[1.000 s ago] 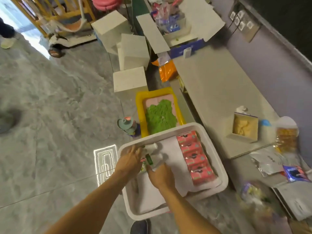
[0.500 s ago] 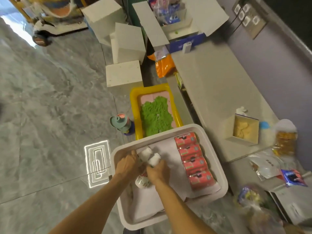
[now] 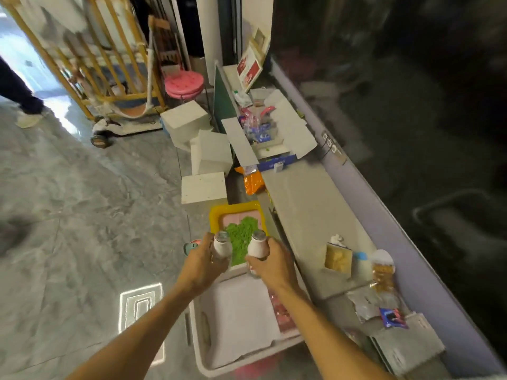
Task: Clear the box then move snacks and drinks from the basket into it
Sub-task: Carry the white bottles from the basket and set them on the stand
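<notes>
The left hand (image 3: 204, 259) grips one white bottle (image 3: 221, 246); the right hand (image 3: 270, 263) grips a second bottle (image 3: 258, 246). Both are upright above the far rim of the basket (image 3: 197, 338). The step in hand appears to be moving drinks to the box (image 3: 288, 124), which stands open on the surface (image 3: 310, 204), well apart, with items inside. The next move calls for a forward carry past the tray (image 3: 216, 212) and an upright set-down.

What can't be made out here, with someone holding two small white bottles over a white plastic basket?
All in the head view:
- Labels on the two small white bottles: too small, partly wrapped by the left hand and right hand.
- Pink packs in the white plastic basket: blurred, partly behind the right forearm.
- Teal object on the floor: mostly behind the left hand.
</notes>
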`<state>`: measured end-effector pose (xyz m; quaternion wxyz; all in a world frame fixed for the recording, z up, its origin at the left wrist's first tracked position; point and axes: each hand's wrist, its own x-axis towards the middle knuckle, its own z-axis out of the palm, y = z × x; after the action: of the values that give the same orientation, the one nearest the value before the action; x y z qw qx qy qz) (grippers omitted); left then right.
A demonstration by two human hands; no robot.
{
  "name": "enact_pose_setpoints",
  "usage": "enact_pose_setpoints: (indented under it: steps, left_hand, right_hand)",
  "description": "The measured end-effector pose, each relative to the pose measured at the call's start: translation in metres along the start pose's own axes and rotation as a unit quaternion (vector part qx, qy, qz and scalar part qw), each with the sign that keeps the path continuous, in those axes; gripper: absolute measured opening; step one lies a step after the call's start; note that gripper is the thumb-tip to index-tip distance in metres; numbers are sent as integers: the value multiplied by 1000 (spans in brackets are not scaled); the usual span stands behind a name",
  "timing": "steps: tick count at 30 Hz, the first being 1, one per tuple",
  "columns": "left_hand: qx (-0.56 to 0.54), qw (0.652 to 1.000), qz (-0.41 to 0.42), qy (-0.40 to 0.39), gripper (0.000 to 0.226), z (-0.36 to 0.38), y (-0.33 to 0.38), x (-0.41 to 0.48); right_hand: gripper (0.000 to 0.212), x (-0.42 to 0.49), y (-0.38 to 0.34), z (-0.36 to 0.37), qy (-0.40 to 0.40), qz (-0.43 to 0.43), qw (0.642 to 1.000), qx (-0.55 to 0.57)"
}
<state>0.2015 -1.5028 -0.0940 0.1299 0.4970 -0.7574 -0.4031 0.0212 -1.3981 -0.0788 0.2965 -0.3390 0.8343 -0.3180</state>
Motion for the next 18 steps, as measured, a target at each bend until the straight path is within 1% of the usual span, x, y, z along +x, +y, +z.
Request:
enact_pose_setpoints:
  steps: [3,7,10,14,18]
  left_hand:
    - [-17,1000,24,4,60,-51,61,-11]
    - [-27,997,71,20,62,-116,139,-29]
    - [-23,993,105,38,63,-158,197,-41]
    - [-21,985,166,39,67,-198,258,-48]
    - [-8,975,222,11,63,-207,304,-58]
  right_hand:
    - [51,-17,-59,-67,4,-50,999,-18]
    - [47,-46,-129,-150,8,-95,995,-18]
    - [50,-72,-171,-200,43,-117,992,-1]
    - [52,-102,-206,-246,95,-139,986,-4]
    - [56,-137,-218,-277,143,-133,981,-16]
